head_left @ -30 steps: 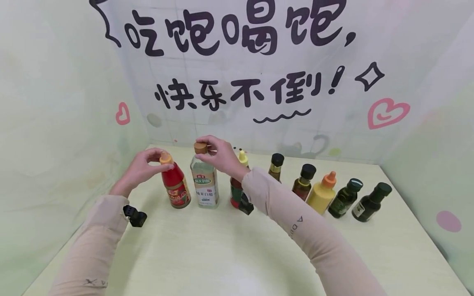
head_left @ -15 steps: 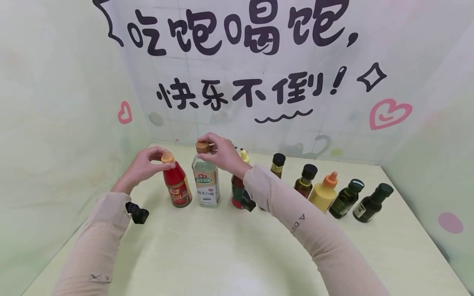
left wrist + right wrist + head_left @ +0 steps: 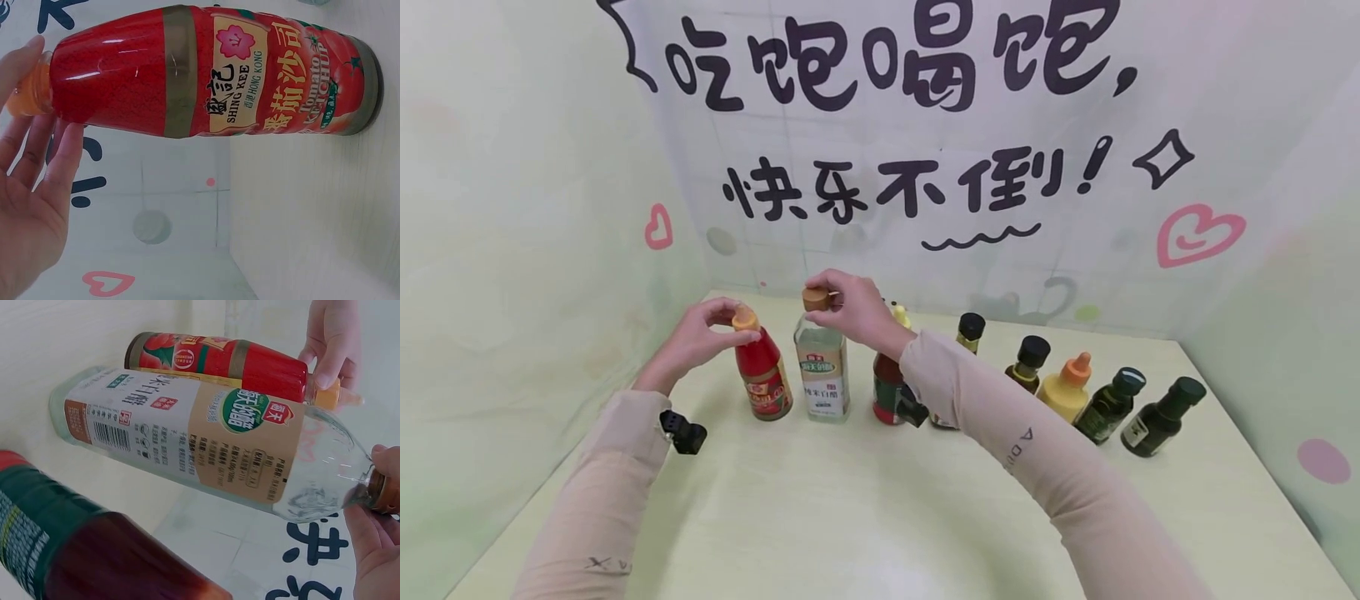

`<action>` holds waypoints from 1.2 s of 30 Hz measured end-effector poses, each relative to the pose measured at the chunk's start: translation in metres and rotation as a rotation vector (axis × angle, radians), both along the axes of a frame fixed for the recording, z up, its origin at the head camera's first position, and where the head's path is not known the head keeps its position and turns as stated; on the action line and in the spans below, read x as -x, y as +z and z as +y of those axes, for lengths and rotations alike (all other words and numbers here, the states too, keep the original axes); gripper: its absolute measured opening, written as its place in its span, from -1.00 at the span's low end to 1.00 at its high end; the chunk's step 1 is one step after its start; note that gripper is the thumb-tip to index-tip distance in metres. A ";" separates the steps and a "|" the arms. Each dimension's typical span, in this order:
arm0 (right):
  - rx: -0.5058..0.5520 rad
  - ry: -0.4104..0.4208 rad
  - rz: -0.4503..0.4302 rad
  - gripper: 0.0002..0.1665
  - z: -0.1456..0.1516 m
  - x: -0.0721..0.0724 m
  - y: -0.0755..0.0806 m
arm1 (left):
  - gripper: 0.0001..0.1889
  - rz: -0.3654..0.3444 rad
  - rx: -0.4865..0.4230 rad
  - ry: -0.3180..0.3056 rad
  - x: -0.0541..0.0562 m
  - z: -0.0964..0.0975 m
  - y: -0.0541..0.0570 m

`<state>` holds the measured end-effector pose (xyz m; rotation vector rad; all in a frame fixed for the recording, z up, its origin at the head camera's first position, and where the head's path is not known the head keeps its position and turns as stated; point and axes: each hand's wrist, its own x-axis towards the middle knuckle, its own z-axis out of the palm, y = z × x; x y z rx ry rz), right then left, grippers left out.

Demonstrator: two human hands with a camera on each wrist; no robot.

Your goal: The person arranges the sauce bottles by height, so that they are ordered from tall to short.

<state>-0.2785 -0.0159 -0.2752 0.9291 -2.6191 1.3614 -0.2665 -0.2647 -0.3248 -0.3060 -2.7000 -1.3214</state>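
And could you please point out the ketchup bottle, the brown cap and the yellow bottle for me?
Ketchup bottle point(image 3: 232, 74): left wrist view, on its label.
Brown cap point(image 3: 815, 301): head view, on its side.
Yellow bottle point(image 3: 1063, 396): head view, on its body.

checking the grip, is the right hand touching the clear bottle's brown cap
Touching: the right wrist view shows the right hand with fingers on both sides of the brown cap.

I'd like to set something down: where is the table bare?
Bare table lies between the left sleeve and right sleeve, in front of the ketchup bottle; another patch outside the right sleeve, before the rightmost bottle. Crowded: around the yellow bottle.
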 end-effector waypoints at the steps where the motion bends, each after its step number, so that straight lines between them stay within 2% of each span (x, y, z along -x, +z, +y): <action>1: -0.013 0.006 0.009 -0.56 0.000 0.000 0.002 | -0.49 0.000 -0.003 0.002 0.000 0.000 0.000; 7: -0.066 0.014 -0.003 -0.57 -0.002 0.002 0.012 | -0.45 -0.009 -0.006 0.009 0.000 -0.001 0.002; 16: -0.086 -0.003 -0.012 -0.55 -0.007 0.009 0.016 | -0.43 -0.035 -0.010 0.012 0.000 -0.002 0.002; 28: -0.027 -0.043 0.088 -0.54 -0.021 0.031 0.041 | -0.45 -0.026 -0.023 0.019 0.000 -0.005 0.003; 36: -0.039 -0.098 0.104 -0.55 -0.030 0.044 0.039 | -0.47 -0.020 -0.017 -0.001 -0.001 -0.002 0.001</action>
